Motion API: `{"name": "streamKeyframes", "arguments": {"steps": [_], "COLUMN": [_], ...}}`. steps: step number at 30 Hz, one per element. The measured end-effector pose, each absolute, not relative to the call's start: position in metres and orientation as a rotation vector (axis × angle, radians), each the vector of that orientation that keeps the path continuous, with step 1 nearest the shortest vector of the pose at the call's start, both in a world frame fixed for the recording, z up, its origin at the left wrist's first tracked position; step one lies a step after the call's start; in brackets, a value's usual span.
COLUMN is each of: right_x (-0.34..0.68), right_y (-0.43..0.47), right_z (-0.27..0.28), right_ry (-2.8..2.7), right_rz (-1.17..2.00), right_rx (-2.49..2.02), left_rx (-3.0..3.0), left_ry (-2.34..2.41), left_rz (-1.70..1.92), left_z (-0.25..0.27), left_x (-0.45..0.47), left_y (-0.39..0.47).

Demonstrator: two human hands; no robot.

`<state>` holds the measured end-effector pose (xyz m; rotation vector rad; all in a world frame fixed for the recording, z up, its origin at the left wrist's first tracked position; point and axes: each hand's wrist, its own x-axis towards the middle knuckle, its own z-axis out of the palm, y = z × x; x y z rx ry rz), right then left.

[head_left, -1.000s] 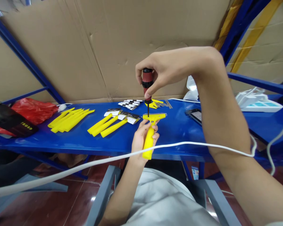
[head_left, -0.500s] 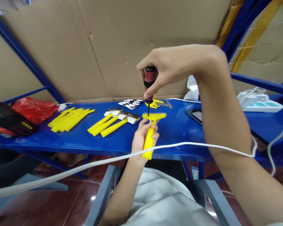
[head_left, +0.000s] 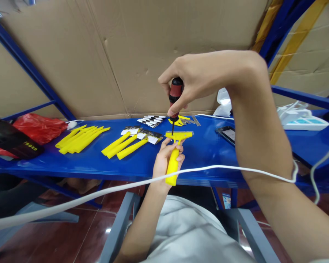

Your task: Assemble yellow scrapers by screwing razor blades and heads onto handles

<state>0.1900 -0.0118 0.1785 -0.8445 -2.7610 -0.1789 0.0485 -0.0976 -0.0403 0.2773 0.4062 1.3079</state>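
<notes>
My left hand (head_left: 164,159) is wrapped round the yellow handle of a T-shaped scraper (head_left: 172,168), its wide head up and away from me. From above, my right hand (head_left: 178,84) grips a red and black screwdriver (head_left: 176,89), thumb and fingers round its handle. The screwdriver stands nearly upright, its tip down at the left part of the scraper's head; a screw under the tip is too small to make out. Left of my hands, three yellow handles with black and white packaged ends (head_left: 131,146) lie on the blue table (head_left: 205,153).
Several yellow sleeves (head_left: 80,139) lie at the left, beside a red plastic bag (head_left: 40,128) and a black bag (head_left: 13,138). Black and white packets (head_left: 151,120) and yellow pieces (head_left: 184,119) lie at the back. A phone (head_left: 227,134) and a white cable (head_left: 208,168) are at the right.
My right hand has turned the screwdriver slightly, and its handle top leans a little further right. The left hand and the scraper stay nearly in place.
</notes>
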Motion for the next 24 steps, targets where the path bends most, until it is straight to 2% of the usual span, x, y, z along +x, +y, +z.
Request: {"name": "streamKeyframes", "arguments": {"steps": [9,19,24], "right_x": [0.191,0.207,0.231], "right_y": [-0.008,-0.006,-0.024], "right_z": [0.177,0.186,0.191], "right_ry": [-2.759,-2.621,-2.420], "right_rz": [-0.111,-0.206,-0.064], "right_rx": [-0.797,-0.734,-0.679], "left_rx": [0.300,0.374,0.523], "left_ry": [0.401,0.421,0.404], "left_rz": [1.305,1.393,1.394], "left_z": [-0.043,-0.041,-0.042], "left_x": [0.047,0.047,0.045], "left_y": [-0.097,-0.101,-0.105]}}
